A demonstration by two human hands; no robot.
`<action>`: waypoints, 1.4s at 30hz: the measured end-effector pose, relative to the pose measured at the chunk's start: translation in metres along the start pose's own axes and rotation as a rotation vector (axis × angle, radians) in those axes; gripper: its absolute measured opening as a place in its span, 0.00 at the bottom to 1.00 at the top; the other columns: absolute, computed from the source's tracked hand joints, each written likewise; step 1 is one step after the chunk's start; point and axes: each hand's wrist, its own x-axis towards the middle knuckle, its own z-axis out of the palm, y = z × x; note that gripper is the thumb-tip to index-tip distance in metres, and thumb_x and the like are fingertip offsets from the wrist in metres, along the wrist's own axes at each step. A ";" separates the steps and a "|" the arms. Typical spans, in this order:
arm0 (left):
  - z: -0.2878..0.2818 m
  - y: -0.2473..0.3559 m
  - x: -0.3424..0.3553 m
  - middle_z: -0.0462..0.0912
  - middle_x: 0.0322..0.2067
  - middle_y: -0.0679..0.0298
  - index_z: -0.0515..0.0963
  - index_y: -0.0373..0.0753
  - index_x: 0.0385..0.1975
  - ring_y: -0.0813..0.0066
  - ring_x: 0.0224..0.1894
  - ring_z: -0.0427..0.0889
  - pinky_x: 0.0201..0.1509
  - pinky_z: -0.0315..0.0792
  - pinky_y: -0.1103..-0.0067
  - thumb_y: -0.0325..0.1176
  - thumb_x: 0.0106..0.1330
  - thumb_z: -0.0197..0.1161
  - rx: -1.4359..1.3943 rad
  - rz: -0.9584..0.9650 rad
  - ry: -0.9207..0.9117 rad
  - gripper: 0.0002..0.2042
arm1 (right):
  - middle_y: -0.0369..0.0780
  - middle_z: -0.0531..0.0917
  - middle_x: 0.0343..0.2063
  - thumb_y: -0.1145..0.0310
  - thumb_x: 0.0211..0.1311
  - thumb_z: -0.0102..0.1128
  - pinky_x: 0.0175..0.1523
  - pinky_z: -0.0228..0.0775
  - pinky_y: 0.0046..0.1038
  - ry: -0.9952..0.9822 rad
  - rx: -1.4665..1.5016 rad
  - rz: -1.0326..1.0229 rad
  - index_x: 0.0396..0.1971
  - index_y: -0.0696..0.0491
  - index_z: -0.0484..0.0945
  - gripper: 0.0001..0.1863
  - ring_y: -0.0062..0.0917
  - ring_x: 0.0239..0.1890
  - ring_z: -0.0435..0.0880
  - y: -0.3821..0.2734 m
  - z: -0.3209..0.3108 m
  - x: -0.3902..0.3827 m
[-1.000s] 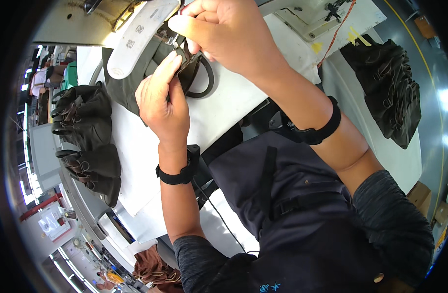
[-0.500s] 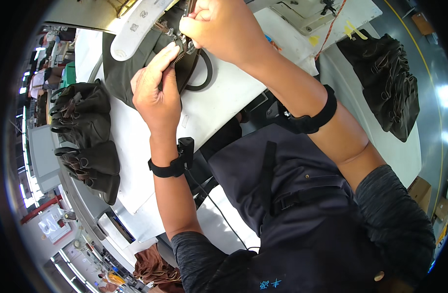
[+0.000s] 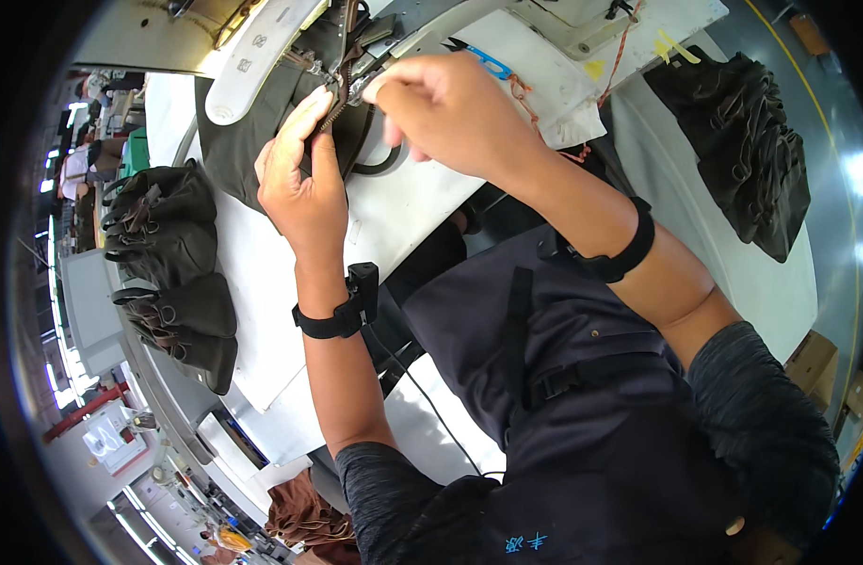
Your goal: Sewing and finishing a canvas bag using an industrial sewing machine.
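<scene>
A dark olive fabric bag [image 3: 248, 141] lies under the head of a sewing machine [image 3: 279, 56], its edge at the metal presser foot [image 3: 346, 83]. My left hand [image 3: 304, 184] is closed on the bag's edge, thumb and fingers at a brown zipper [image 3: 337, 111]. The upper end of the zipper stands up beside the foot. To the right of the foot, my right hand [image 3: 450, 113] is curled with thumb and forefinger together. Whatever its fingertips hold, if anything, is hidden. A dark looped handle [image 3: 382, 168] shows below the right hand.
Blue-handled snips [image 3: 488, 62] with an orange cord lie on the white table [image 3: 262, 339]. Several similar dark bags are stacked at the left [image 3: 172, 254], and more dark bags [image 3: 733, 151] lie at the right. Brown fabric [image 3: 304, 513] sits at the lower left.
My right hand has moved down and to the right, away from the zipper's upper end, which now shows. The left hand stays at the bag's edge. The blue-handled snips have come into fuller view.
</scene>
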 end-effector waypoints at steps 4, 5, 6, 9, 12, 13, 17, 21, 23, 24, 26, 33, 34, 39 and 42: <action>0.013 0.001 -0.006 0.88 0.51 0.61 0.84 0.39 0.51 0.66 0.48 0.86 0.58 0.73 0.73 0.17 0.62 0.62 0.159 0.107 0.063 0.17 | 0.42 0.89 0.31 0.65 0.69 0.61 0.27 0.74 0.22 -0.205 0.546 0.282 0.38 0.61 0.86 0.13 0.17 0.21 0.80 -0.005 0.006 0.007; 0.015 -0.001 -0.009 0.87 0.52 0.60 0.83 0.39 0.53 0.64 0.48 0.86 0.57 0.73 0.72 0.16 0.61 0.61 0.188 0.139 0.054 0.20 | 0.41 0.89 0.31 0.65 0.69 0.61 0.28 0.74 0.21 -0.167 0.582 0.274 0.37 0.61 0.86 0.13 0.17 0.21 0.80 -0.004 0.008 0.008; 0.017 0.002 -0.011 0.87 0.53 0.60 0.81 0.39 0.55 0.64 0.48 0.86 0.57 0.73 0.71 0.16 0.61 0.61 0.241 0.149 0.050 0.22 | 0.41 0.89 0.31 0.65 0.69 0.62 0.28 0.74 0.21 -0.132 0.618 0.270 0.37 0.61 0.86 0.13 0.17 0.21 0.80 -0.002 0.012 0.008; 0.022 0.007 -0.015 0.86 0.54 0.61 0.81 0.40 0.56 0.67 0.47 0.86 0.58 0.70 0.72 0.16 0.61 0.60 0.332 0.175 0.094 0.22 | 0.40 0.88 0.27 0.67 0.66 0.62 0.28 0.75 0.21 -0.018 0.675 0.229 0.33 0.62 0.84 0.12 0.17 0.20 0.80 0.002 0.024 0.003; 0.019 0.011 -0.016 0.87 0.54 0.63 0.81 0.41 0.55 0.70 0.46 0.86 0.56 0.70 0.74 0.16 0.62 0.60 0.378 0.146 0.083 0.22 | 0.40 0.86 0.24 0.69 0.65 0.61 0.28 0.74 0.21 0.060 0.706 0.235 0.30 0.62 0.83 0.11 0.17 0.19 0.80 0.001 0.030 0.000; 0.018 0.012 -0.015 0.88 0.53 0.65 0.82 0.42 0.54 0.72 0.45 0.86 0.54 0.69 0.77 0.15 0.61 0.60 0.379 0.137 0.082 0.21 | 0.40 0.86 0.23 0.69 0.65 0.61 0.27 0.73 0.21 0.081 0.728 0.250 0.30 0.62 0.82 0.10 0.17 0.19 0.79 0.000 0.032 0.000; 0.013 0.017 -0.014 0.89 0.50 0.65 0.83 0.42 0.51 0.73 0.44 0.86 0.53 0.69 0.78 0.15 0.61 0.61 0.369 0.087 0.078 0.20 | 0.39 0.84 0.21 0.70 0.65 0.61 0.24 0.69 0.21 0.110 0.771 0.284 0.29 0.62 0.81 0.10 0.17 0.18 0.78 -0.006 0.036 -0.001; 0.013 0.017 -0.008 0.89 0.49 0.66 0.85 0.42 0.49 0.73 0.45 0.87 0.53 0.68 0.78 0.16 0.61 0.60 0.352 0.070 0.079 0.18 | 0.39 0.84 0.21 0.70 0.66 0.61 0.24 0.68 0.21 0.101 0.802 0.289 0.30 0.62 0.81 0.10 0.16 0.17 0.77 -0.006 0.036 0.001; 0.015 0.017 -0.008 0.89 0.49 0.66 0.85 0.42 0.48 0.73 0.46 0.87 0.53 0.68 0.78 0.16 0.61 0.60 0.338 0.055 0.081 0.18 | 0.39 0.84 0.21 0.69 0.66 0.61 0.24 0.68 0.21 0.105 0.795 0.281 0.30 0.62 0.81 0.10 0.16 0.17 0.76 -0.006 0.035 0.004; 0.016 0.016 -0.008 0.89 0.49 0.66 0.85 0.42 0.48 0.74 0.46 0.87 0.54 0.68 0.78 0.16 0.61 0.60 0.329 0.055 0.093 0.18 | 0.39 0.84 0.21 0.69 0.66 0.61 0.24 0.68 0.21 0.103 0.796 0.281 0.30 0.62 0.81 0.10 0.16 0.17 0.76 -0.006 0.034 0.004; 0.018 0.014 -0.007 0.90 0.49 0.66 0.85 0.42 0.48 0.74 0.46 0.86 0.54 0.68 0.77 0.16 0.61 0.60 0.321 0.056 0.104 0.18 | 0.39 0.84 0.21 0.69 0.66 0.61 0.24 0.67 0.20 0.114 0.787 0.293 0.30 0.62 0.81 0.10 0.15 0.17 0.75 -0.007 0.034 0.004; 0.017 0.013 -0.005 0.90 0.48 0.67 0.86 0.43 0.48 0.74 0.47 0.86 0.55 0.67 0.78 0.17 0.61 0.61 0.334 0.055 0.098 0.18 | 0.38 0.83 0.20 0.70 0.66 0.61 0.23 0.67 0.19 0.135 0.782 0.282 0.29 0.62 0.82 0.10 0.15 0.16 0.76 -0.006 0.037 0.008; 0.016 0.012 -0.005 0.90 0.48 0.67 0.86 0.43 0.48 0.74 0.47 0.86 0.55 0.67 0.78 0.17 0.60 0.61 0.350 0.060 0.091 0.18 | 0.38 0.83 0.19 0.70 0.66 0.61 0.22 0.68 0.19 0.149 0.775 0.292 0.29 0.62 0.82 0.10 0.15 0.16 0.76 -0.008 0.038 0.008; 0.017 0.008 -0.001 0.89 0.49 0.67 0.85 0.42 0.48 0.74 0.46 0.86 0.56 0.66 0.77 0.18 0.61 0.62 0.355 0.088 0.103 0.17 | 0.38 0.84 0.19 0.69 0.66 0.61 0.23 0.69 0.20 0.187 0.785 0.308 0.27 0.62 0.82 0.12 0.15 0.16 0.77 -0.012 0.040 0.007; 0.019 0.011 0.000 0.89 0.48 0.67 0.84 0.42 0.47 0.74 0.46 0.86 0.56 0.67 0.76 0.19 0.61 0.62 0.362 0.108 0.127 0.16 | 0.38 0.84 0.21 0.68 0.69 0.62 0.25 0.69 0.19 0.172 0.793 0.352 0.31 0.60 0.83 0.10 0.15 0.18 0.76 -0.013 0.039 0.003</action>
